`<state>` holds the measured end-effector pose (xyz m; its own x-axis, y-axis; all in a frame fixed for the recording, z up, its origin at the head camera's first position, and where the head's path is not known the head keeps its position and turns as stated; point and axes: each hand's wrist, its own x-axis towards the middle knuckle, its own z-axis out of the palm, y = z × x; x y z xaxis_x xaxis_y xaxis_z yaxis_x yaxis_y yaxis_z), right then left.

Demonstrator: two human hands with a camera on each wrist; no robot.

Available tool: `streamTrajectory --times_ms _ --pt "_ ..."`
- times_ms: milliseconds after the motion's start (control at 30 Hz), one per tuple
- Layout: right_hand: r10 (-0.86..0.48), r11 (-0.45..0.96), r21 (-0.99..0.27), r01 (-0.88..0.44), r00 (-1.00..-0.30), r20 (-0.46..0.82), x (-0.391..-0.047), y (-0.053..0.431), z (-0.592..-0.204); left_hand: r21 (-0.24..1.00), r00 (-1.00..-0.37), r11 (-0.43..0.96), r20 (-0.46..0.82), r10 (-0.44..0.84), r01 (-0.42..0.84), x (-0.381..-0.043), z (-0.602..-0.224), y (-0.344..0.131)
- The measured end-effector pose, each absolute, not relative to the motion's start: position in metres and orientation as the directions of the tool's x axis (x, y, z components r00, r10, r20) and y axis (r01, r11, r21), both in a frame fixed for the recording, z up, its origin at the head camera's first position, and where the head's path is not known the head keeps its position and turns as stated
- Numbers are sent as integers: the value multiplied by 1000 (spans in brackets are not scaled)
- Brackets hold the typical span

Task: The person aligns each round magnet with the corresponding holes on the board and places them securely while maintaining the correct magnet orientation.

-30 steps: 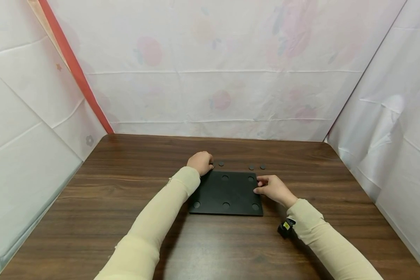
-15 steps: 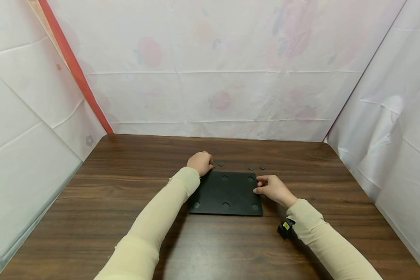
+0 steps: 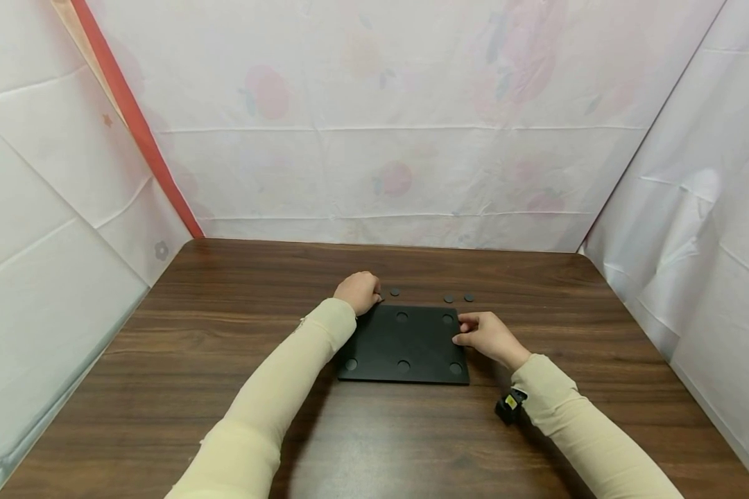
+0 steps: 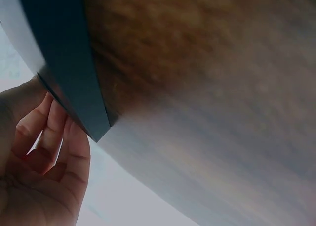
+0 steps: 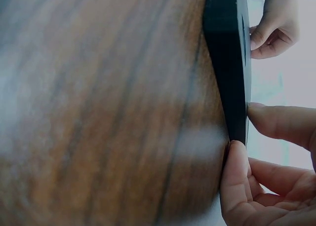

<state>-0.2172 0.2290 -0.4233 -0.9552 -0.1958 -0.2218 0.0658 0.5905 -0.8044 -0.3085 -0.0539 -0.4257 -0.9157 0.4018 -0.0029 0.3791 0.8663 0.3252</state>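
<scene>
Hardly anything has moved since the earlier frame: the flat, black, rectangular board with shallow round recesses lies on the brown wood-grain table. At 3 o'clock the right hand pinches its edge; at 11 the left hand curls, its hold unclear. Small dark round discs lie beyond 12-to-2.

We find a black rectangular plate with round recesses; small dark discs lie beyond it, twelve to two o'clock.
</scene>
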Motion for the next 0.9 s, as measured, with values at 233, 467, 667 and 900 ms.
streamTrajectory --times_ms 233,467,667,900 --pt "-197 593 -803 65 -955 -223 -217 229 -423 348 -913 856 -2 409 382 -307 -423 -53" --pt "-197 600 -798 59 -956 -219 -216 228 -421 380 -908 842 -16 419 383 -301 -416 -52" --pt "-194 596 -800 64 -956 -221 -216 228 -421 406 -893 822 -27 449 401 -297 -415 -51" --pt "-189 603 -795 65 -957 -222 -215 228 -421 399 -870 796 7 493 454 -287 -413 -46"
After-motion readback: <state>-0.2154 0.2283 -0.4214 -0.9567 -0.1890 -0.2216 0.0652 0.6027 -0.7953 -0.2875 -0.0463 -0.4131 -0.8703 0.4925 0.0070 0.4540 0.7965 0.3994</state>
